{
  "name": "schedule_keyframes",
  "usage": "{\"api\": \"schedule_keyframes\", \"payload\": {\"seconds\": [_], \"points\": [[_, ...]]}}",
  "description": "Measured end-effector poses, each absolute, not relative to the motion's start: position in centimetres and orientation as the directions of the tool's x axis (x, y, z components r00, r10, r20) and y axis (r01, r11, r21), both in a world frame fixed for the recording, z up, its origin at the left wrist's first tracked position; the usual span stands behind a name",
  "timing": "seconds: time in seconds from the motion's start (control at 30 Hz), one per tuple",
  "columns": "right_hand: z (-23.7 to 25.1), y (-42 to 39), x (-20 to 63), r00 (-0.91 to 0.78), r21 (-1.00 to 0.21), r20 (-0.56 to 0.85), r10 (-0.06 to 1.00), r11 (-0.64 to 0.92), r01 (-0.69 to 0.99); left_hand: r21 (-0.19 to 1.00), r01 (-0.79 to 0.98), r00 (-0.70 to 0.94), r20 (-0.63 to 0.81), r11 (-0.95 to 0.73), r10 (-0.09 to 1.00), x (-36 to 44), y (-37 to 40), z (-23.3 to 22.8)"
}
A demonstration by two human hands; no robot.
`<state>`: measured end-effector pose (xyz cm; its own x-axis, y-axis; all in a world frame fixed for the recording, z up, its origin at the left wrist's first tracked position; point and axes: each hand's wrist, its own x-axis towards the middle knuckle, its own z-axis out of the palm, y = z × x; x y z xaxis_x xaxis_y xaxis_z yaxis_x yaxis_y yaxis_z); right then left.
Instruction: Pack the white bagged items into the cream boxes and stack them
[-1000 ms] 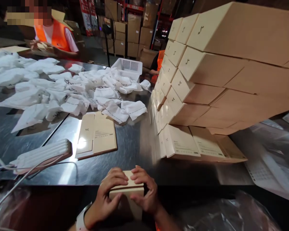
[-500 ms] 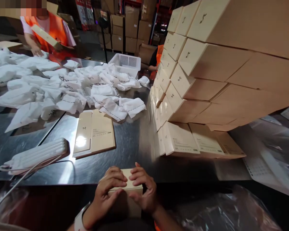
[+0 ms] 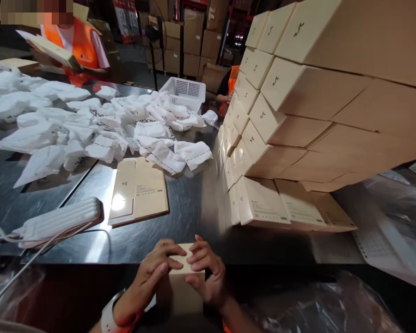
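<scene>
A cream cardboard box (image 3: 186,291) stands upright at the table's near edge, right in front of me. From the left, my left hand (image 3: 161,263) lays its fingers over the box's top, with the thumb raised along the near edge. My right hand (image 3: 208,268) grips the right side, fingertips on the top and thumb against the near face. The top panel looks closed. The lower part of the box fades into shadow.
Flat folded cartons (image 3: 149,189) lie ahead of the hands, beside a white power strip (image 3: 65,217) with cables. White pouches (image 3: 100,120) cover the far left. Boxes stacked high (image 3: 298,92) rise on the right. A co-worker (image 3: 85,44) handles a carton across the table.
My left thumb has lifted from the box's near face toward its top edge, and the top panel sits flatter. Across the table, the co-worker's free hand no longer reaches toward the pouches.
</scene>
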<state>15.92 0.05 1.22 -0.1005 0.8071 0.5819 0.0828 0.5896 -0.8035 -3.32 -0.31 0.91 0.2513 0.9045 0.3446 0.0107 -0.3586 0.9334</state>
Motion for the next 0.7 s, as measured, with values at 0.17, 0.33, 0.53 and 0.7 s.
{"api": "schedule_keyframes", "payload": {"seconds": [0.17,0.33,0.53,0.7], "points": [[1.8,0.2,15.9,-0.124,-0.778,0.608,0.784,0.620,0.103,0.963,-0.118,0.107,0.254,-0.241,0.961,-3.1,-1.0,-0.3],[4.6,2.9,16.7,-0.399,-0.710,0.607,0.687,0.695,0.117,0.944,-0.139,-0.060,0.293,-0.299,0.954,-3.0,-1.6,-2.5],[7.1,15.0,12.5,-0.269,-0.709,0.343,0.900,0.436,0.554,0.913,-0.072,0.116,0.408,-0.402,0.905,-4.3,-2.4,-4.3],[6.3,24.7,8.6,0.023,-0.729,0.233,0.972,0.159,0.666,0.954,0.000,-0.037,0.300,-0.300,0.953,-5.1,-2.1,-2.2]]}}
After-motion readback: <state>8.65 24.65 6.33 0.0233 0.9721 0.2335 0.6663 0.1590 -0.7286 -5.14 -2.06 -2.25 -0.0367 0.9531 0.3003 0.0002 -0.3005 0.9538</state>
